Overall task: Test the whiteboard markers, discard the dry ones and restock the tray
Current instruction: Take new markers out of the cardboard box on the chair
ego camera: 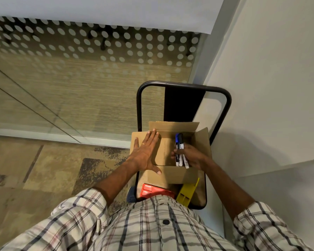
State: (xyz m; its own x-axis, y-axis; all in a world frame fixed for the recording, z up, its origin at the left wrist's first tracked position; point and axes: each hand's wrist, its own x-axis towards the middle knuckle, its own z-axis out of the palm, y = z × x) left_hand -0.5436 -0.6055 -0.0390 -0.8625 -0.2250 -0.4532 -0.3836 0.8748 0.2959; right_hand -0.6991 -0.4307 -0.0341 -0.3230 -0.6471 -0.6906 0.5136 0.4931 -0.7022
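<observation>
Head view: open brown cardboard box [174, 175] on black-framed cart [185, 85]. Left hand [145, 153], fingers straight, lies flat on its left flap. Right hand [192, 156], fingers curled round white-barrelled markers with blue and black caps [179, 151], above box opening. Judged: markers collected; testing, discarding, tray restock outstanding; tray unseen.

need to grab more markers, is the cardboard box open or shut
Open. The cardboard box has its flaps spread outward; the left hand presses one flap flat, and the right hand holds markers at the opening.
</observation>
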